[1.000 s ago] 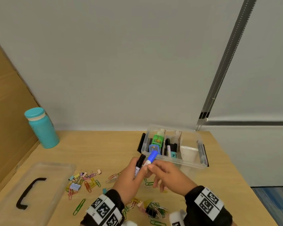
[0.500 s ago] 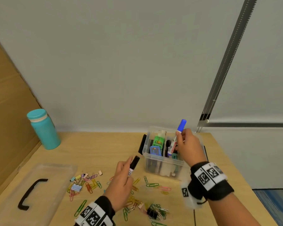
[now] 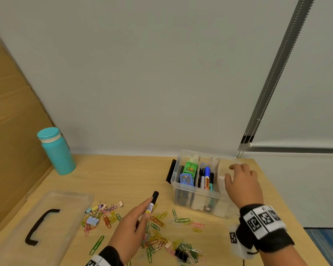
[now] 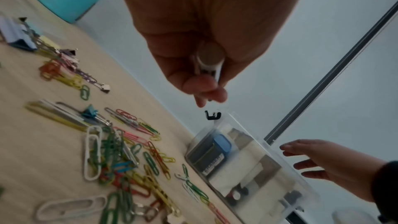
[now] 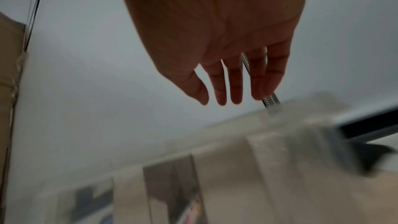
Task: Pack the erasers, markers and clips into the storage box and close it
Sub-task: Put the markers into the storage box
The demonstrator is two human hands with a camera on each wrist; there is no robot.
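Observation:
A clear storage box [image 3: 195, 194] stands open on the wooden table, with erasers in its left compartment and markers, among them a blue-capped marker [image 3: 207, 177], in the middle one. My left hand [image 3: 132, 225] grips a black-capped marker [image 3: 152, 203] above the scattered paper clips [image 3: 158, 223]; the marker's butt end [image 4: 210, 57] faces the left wrist camera. My right hand [image 3: 240, 179] hovers over the box's right compartment, fingers straight and holding nothing; its fingers [image 5: 234, 84] are spread in the right wrist view. Binder clips [image 3: 102, 212] lie further left.
The clear lid [image 3: 37, 225] with a black handle lies at the front left. A teal bottle [image 3: 56, 152] stands at the back left beside a cardboard panel. A black binder clip [image 3: 181, 253] sits in a clip pile near the front edge. The table ends right of the box.
My right hand has put the blue-capped marker into the box's middle compartment, let go of it and moved right. My left hand still holds the black-capped marker in much the same place.

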